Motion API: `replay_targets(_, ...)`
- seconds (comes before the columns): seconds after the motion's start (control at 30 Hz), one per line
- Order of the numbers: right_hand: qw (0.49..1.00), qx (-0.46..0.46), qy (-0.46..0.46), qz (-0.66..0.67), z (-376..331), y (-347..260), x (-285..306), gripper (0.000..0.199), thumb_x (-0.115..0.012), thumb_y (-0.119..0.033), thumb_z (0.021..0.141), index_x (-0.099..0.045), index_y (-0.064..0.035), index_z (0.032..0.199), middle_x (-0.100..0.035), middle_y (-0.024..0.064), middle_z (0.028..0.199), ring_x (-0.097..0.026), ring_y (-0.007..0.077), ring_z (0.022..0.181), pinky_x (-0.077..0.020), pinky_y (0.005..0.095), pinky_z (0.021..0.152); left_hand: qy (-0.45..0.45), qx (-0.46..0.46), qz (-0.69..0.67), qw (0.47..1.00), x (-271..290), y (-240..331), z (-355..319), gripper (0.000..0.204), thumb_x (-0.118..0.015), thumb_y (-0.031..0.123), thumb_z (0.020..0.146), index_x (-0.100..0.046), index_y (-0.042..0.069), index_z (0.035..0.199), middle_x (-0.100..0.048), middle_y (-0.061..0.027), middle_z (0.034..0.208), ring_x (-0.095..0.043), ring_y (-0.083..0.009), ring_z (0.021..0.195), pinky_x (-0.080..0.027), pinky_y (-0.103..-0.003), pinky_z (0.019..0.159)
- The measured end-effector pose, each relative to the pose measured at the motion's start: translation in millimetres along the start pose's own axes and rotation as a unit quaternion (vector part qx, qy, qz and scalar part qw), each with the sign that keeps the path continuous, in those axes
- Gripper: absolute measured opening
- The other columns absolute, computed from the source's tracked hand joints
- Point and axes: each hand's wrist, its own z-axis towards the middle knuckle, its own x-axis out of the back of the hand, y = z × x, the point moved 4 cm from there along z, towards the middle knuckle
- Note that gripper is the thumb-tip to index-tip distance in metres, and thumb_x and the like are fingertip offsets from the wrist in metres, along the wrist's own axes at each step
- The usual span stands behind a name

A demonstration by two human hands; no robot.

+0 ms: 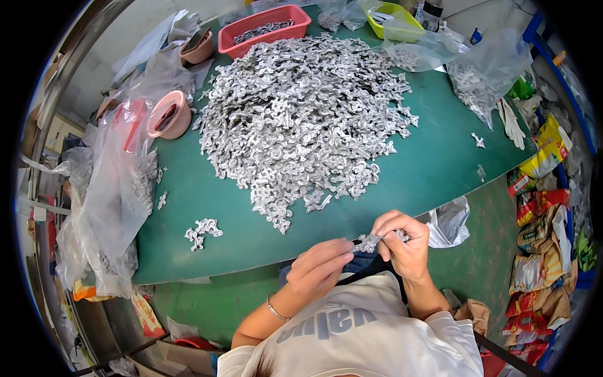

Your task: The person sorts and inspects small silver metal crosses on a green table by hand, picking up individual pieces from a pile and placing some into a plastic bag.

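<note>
Our left hand (319,267) and right hand (405,246) both pinch a small silvery metal part (369,243); we hold it at the near edge of the green table (446,144); beyond it we see a broad heap of similar pieces (301,113); a small cluster (204,232) lies toward our left.

There are two in the pair at work, one left hand (320,267) and one right hand (405,245), plus one bracelet (272,309) and one counter (440,163). One red tub (301,28), one yellow tub (409,16), one pink pot (179,125) and one brownish pot (200,55) make four. Silvery metal parts (301,119) form one big heap, too many to count, and one small cluster (206,225).
</note>
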Motion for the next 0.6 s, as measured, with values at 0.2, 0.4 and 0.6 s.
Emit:
replay_targets(0.2, 0.99, -0.079, 0.059, -0.101, 6.2, 8.2, 16.2, 0.009, -0.054, -0.004, 0.083, -0.058, 0.0044, 0.085, -0.057, 0.0052, 0.074, -0.045, 0.0053, 0.048, -0.0339, 0.0185, 0.042, -0.024, 0.206, -0.034, 0.978, -12.1, -24.8, 0.7, 0.027, -0.058, -0.016, 0.067, -0.056, -0.007, 0.092, -0.058, -0.0168, 0.09, -0.06, -0.0228, 0.082, -0.051, -0.03, 0.073)
replay_targets(0.4, 0.975, -0.126, 0.178, -0.052, 10.6, 17.1, 73.8, 0.014, -0.057, -0.013, 0.083, -0.058, -0.0005, 0.078, -0.054, 0.002, 0.059, -0.039, 0.0041, 0.04, -0.0261, 0.0179, 0.037, -0.065, 0.385, -0.176, 0.904, -35.5, -38.6, -3.3, 0.051, -0.058, -0.012, 0.071, -0.043, -0.001, 0.119, -0.05, -0.0143, 0.111, -0.053, -0.0213, 0.099, -0.045, -0.031, 0.086)
replay_targets(0.6, 0.919, 0.062, 0.385, -0.066, 49.4, -25.2, 232.8, 0.018, -0.052, -0.012, 0.086, -0.056, 0.0031, 0.077, -0.043, 0.0002, 0.051, -0.034, 0.007, 0.038, -0.0247, 0.0205, 0.035, -0.126, 0.363, -0.089, 0.919, -31.8, -41.3, -8.8, 0.043, -0.056, -0.009, 0.073, -0.048, 0.0, 0.114, -0.051, -0.0112, 0.11, -0.053, -0.0193, 0.1, -0.044, -0.03, 0.087)
